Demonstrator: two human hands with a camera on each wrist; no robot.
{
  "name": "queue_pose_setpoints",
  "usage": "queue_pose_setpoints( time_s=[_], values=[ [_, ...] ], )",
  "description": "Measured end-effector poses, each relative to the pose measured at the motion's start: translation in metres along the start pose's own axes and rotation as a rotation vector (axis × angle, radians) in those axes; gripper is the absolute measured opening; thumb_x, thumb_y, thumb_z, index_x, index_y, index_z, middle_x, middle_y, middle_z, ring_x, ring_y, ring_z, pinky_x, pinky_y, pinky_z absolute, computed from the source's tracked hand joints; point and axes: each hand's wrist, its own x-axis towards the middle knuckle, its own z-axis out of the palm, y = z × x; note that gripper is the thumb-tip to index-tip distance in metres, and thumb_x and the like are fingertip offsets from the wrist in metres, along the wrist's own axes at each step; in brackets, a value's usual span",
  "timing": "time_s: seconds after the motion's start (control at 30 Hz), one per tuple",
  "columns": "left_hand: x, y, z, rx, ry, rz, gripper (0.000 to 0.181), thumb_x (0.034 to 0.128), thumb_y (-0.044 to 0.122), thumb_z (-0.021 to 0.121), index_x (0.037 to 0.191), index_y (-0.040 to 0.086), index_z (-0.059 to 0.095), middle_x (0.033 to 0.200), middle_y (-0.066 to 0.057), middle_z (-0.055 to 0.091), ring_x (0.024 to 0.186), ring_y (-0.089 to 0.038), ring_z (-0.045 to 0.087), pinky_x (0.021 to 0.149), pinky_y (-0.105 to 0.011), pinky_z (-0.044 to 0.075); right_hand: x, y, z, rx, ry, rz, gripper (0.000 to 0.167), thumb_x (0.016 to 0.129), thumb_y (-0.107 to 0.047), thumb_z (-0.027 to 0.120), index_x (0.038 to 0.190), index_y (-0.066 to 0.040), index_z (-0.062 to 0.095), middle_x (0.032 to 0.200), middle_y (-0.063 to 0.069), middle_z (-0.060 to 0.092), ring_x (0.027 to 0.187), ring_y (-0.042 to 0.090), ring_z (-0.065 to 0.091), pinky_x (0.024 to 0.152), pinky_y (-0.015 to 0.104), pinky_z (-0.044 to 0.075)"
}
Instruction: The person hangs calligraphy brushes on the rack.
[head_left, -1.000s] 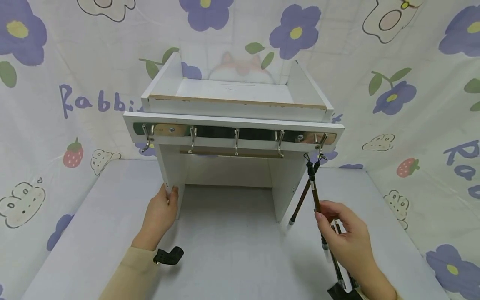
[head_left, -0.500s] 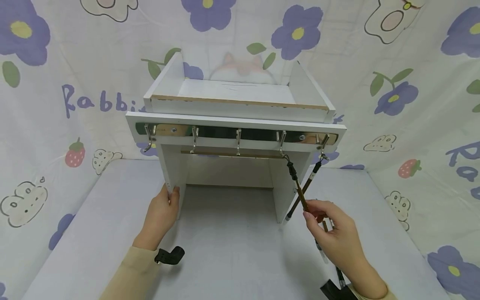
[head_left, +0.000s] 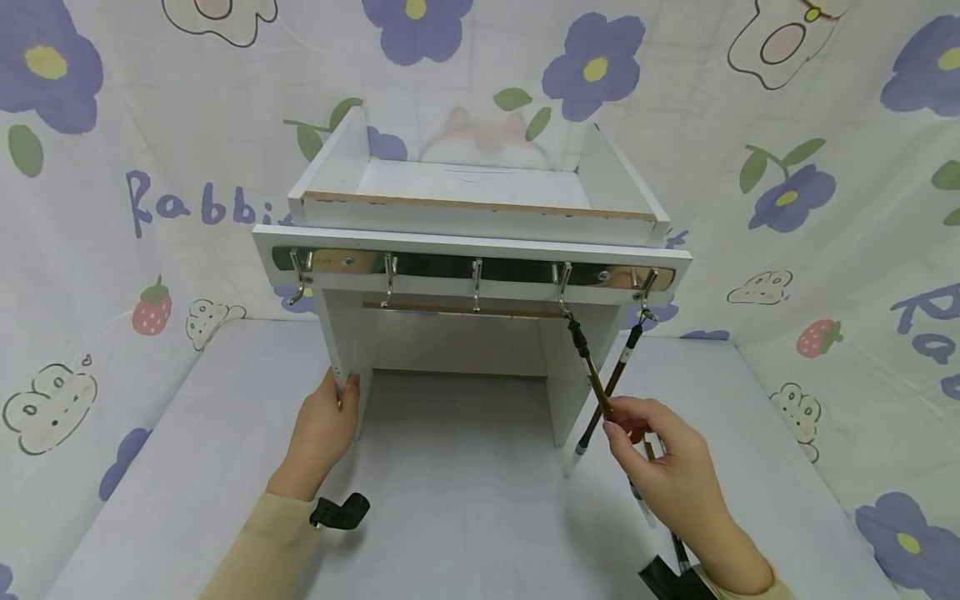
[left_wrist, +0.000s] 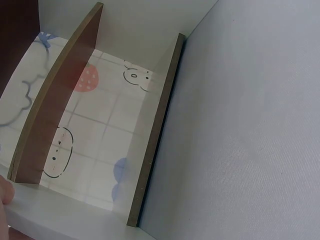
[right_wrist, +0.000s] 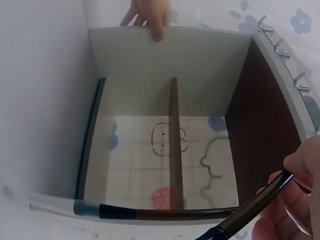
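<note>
My right hand (head_left: 667, 467) pinches a slender brown-and-black brush-like rod (head_left: 596, 382), its long axis slanting up and left to a curved silver metal hook (head_left: 565, 285); whether it is seated, I cannot tell. My left hand (head_left: 321, 429), farther off, grips a white board side panel (head_left: 345, 333).

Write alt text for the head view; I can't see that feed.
Right hand pinches a slim dark rod, its top end at the tip of the fourth hook from the left on a white shelf unit. Another rod hangs from the rightmost hook; the left hand grips the unit's left side panel.
</note>
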Motion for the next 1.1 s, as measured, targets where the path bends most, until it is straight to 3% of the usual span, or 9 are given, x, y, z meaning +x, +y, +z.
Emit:
queue_pose_setpoints(
  time_s=[0.67,0.9,1.1],
  values=[
    [0.0,0.001,-0.002,-0.009,0.002,-0.005,0.052,0.1052,0.039,0.033,0.138,0.0,0.042,0.126,-0.031,0.055,0.107,-0.044,0.059,0.077,-0.055,0.051,0.001,-0.001,0.003,0.022,-0.019,0.052,0.036,0.079,0.009,0.071,0.11,-0.008,0.067,0.09,-0.005,0.066,0.077,0.008,0.057,0.068,0.019,0.046],
    [0.0,-0.001,-0.002,-0.011,0.004,0.001,0.052,0.1051,0.039,0.033,0.138,0.001,0.042,0.127,-0.031,0.055,0.108,-0.044,0.059,0.077,-0.055,0.051,0.005,0.003,0.008,0.064,0.012,-0.012,0.041,0.076,0.013,0.071,0.111,-0.009,0.068,0.09,-0.004,0.067,0.075,0.009,0.057,0.065,0.02,0.045],
    [0.0,-0.002,-0.001,-0.012,-0.014,-0.001,0.053,0.105,0.041,0.031,0.139,0.001,0.04,0.127,-0.031,0.054,0.109,-0.044,0.058,0.079,-0.056,0.05,0.001,0.008,0.011,0.059,0.005,0.01,0.04,0.076,0.014,0.071,0.11,-0.006,0.067,0.09,-0.002,0.068,0.075,0.008,0.057,0.063,0.02,0.045]
  ],
)
